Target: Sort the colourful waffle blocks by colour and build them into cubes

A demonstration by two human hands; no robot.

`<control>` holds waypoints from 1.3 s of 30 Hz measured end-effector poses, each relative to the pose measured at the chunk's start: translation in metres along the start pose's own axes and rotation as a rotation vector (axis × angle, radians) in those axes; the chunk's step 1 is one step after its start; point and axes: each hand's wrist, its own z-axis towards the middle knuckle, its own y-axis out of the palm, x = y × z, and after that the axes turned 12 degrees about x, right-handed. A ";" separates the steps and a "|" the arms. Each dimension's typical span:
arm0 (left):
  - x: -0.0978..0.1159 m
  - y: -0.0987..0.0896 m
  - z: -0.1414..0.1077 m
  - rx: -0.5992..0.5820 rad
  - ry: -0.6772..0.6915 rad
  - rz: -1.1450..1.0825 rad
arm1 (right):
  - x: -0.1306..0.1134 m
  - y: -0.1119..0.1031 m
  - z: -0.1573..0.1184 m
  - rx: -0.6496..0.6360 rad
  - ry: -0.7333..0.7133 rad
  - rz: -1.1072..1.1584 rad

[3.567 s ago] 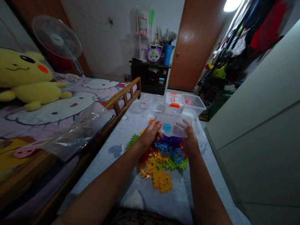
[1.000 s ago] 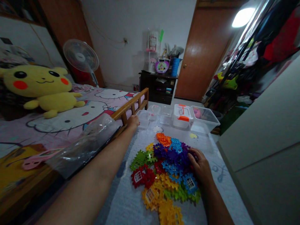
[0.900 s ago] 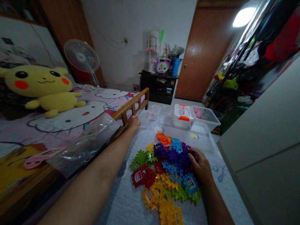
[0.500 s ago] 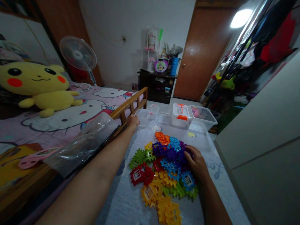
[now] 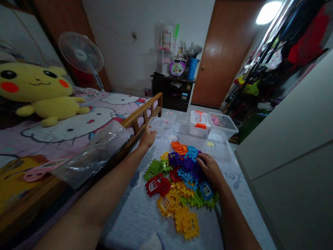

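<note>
Nearest, the **right hand** (image 5: 210, 170) lies palm down on the heap of interlocking plastic tiles (image 5: 179, 184), its forearm coming in from the lower right; its fingers (image 5: 201, 160) curl over the purple and blue tiles, and I cannot tell whether they grip one or only rest there. The heap sits in the middle of a pale blue quilted cover (image 5: 135, 222); a red window tile (image 5: 155, 185) lies on its near left and yellow tiles (image 5: 188, 225) spread toward the person. The left arm stretches forward past the heap, and the left hand (image 5: 148, 136) ends just at the near corner of a clear plastic box (image 5: 156, 125), its fingers loosely parted and holding nothing visible; beyond, a white lidded box with orange clips (image 5: 199, 124) stands beside a larger clear box (image 5: 222, 127); a wooden bed rail (image 5: 142, 114) runs along the left.
</note>
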 end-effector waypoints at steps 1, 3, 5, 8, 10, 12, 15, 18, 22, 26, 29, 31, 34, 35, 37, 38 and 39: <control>-0.003 -0.004 -0.016 -0.046 0.030 0.010 | 0.001 -0.002 0.000 0.010 0.003 0.003; -0.009 -0.011 -0.054 -0.238 0.264 0.070 | 0.003 -0.006 -0.002 0.032 0.030 -0.012; -0.012 -0.016 -0.089 -0.373 0.393 0.148 | 0.003 -0.009 -0.004 0.024 0.076 -0.043; -0.009 -0.016 -0.124 -0.522 0.452 0.268 | -0.003 -0.009 -0.010 -0.026 0.114 -0.071; -0.004 -0.011 -0.134 -0.563 0.492 0.288 | -0.010 -0.006 -0.015 -0.055 0.099 -0.069; 0.002 -0.005 -0.138 -0.574 0.522 0.278 | -0.017 -0.003 -0.018 -0.073 0.070 -0.063; 0.007 0.003 -0.139 -0.567 0.522 0.236 | -0.023 0.002 -0.022 -0.077 0.021 -0.060; 0.009 0.006 -0.138 -0.556 0.534 0.142 | -0.026 0.003 -0.023 -0.077 -0.019 -0.016; 0.009 0.007 -0.139 -0.534 0.553 0.029 | -0.030 0.001 -0.022 -0.089 -0.066 0.089; 0.012 0.004 -0.140 -0.520 0.529 -0.047 | -0.041 0.000 -0.021 -0.081 -0.130 0.186; 0.014 -0.001 -0.142 -0.510 0.523 -0.081 | -0.053 0.002 -0.023 -0.074 -0.170 0.233; 0.013 -0.005 -0.143 -0.477 0.515 -0.075 | -0.061 0.003 -0.025 -0.086 -0.192 0.265; 0.005 -0.013 -0.145 -0.372 0.478 -0.020 | -0.067 0.006 -0.025 -0.073 -0.170 0.292; 0.002 -0.017 -0.145 -0.338 0.464 0.008 | -0.067 0.007 -0.025 -0.055 -0.141 0.292; -0.007 -0.025 -0.146 -0.297 0.447 0.077 | -0.065 0.009 -0.023 -0.011 -0.063 0.281; -0.012 -0.030 -0.146 -0.289 0.447 0.115 | -0.063 0.009 -0.021 0.010 -0.026 0.271; -0.016 -0.035 -0.148 -0.288 0.455 0.151 | -0.061 0.009 -0.019 0.026 0.004 0.255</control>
